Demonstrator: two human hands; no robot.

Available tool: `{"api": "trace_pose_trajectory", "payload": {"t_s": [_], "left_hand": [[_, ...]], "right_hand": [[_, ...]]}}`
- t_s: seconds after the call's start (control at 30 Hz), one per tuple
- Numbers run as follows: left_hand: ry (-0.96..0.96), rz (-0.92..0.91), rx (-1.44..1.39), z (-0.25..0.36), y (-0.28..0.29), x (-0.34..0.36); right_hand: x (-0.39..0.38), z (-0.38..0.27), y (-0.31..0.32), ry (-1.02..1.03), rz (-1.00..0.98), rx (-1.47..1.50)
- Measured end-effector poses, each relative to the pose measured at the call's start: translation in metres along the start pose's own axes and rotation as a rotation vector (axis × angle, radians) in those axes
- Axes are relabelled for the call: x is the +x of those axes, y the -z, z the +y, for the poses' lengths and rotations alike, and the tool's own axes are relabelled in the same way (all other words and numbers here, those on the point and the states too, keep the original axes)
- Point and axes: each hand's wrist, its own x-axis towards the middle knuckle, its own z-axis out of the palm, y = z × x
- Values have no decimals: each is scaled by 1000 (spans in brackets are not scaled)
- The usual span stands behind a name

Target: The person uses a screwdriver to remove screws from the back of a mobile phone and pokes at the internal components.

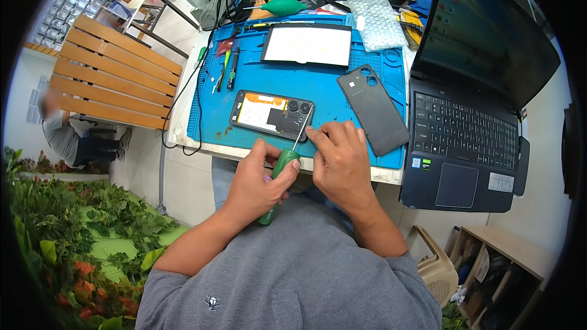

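My left hand [260,174] is wrapped round the green handle of a screwdriver [285,160]. Its thin metal shaft slants up to the right edge of an opened smartphone [272,112], near the round camera lenses. The phone lies flat, its orange and white inner parts and a black cover piece showing. Close beside the shaft, my right hand [339,156] has its fingers curled and thumb and forefinger together; whatever they pinch is hidden. To the right of the phone lies a dark back cover [373,110] with a camera cutout.
A blue work mat [211,125] covers the bench. Behind the phone are a white-topped tray [306,44], a green air blower [284,6] and bubble wrap [374,18]. Slim tools [233,68] lie left. An open laptop [465,134] stands right; a black cable [183,88] crosses the left edge.
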Motion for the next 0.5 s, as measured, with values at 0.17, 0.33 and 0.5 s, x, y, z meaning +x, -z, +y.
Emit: {"api": "trace_pose_trajectory", "payload": {"t_s": [0.17,0.33,0.5], "left_hand": [[30,21,-17,0,-7,-3],[57,19,-176,1,-14,-6],[26,28,-155,-3,-12,-10]], "right_hand": [[-1,1,0,0,-16,-6],[-2,3,0,4,3,8],[-2,3,-1,3,2,28]]}}
